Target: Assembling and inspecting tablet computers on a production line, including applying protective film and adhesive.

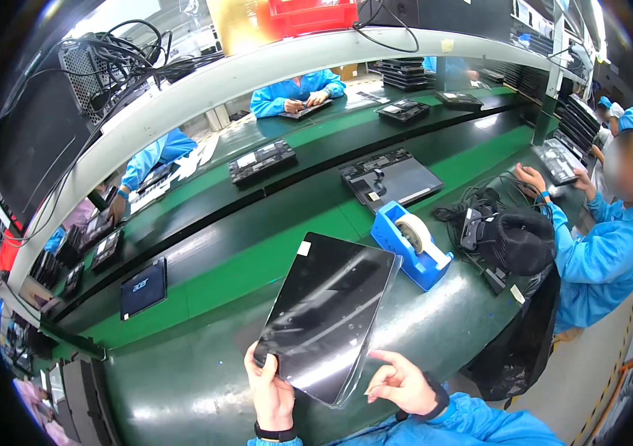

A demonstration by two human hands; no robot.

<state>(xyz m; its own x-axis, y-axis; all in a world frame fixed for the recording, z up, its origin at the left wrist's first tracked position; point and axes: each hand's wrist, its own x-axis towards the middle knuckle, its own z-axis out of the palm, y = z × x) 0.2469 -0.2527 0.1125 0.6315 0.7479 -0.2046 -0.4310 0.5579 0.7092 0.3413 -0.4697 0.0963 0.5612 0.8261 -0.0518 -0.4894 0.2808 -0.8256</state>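
A glossy black display panel [329, 308] is tilted up over the green bench in front of me. A small white sticker marks its far left corner, and clear film shows along its right edge. My left hand [272, 390] grips the panel's near left corner, thumb on the dark face. My right hand [404, 384] is beside the panel's near right edge, index finger reaching out and the other fingers curled, with a gap between them. Nothing shows in that hand. Just beyond the panel's far right corner stands a blue tape dispenser [413, 249] with a pale roll.
Past the dispenser lies an opened laptop base [391, 178]. Black cables and a dark bag [513, 241] are at the right. A closed dark laptop lid [143, 288] lies at the left. A co-worker [606, 230] holds a device at right. A white shelf beam [205, 85] crosses above.
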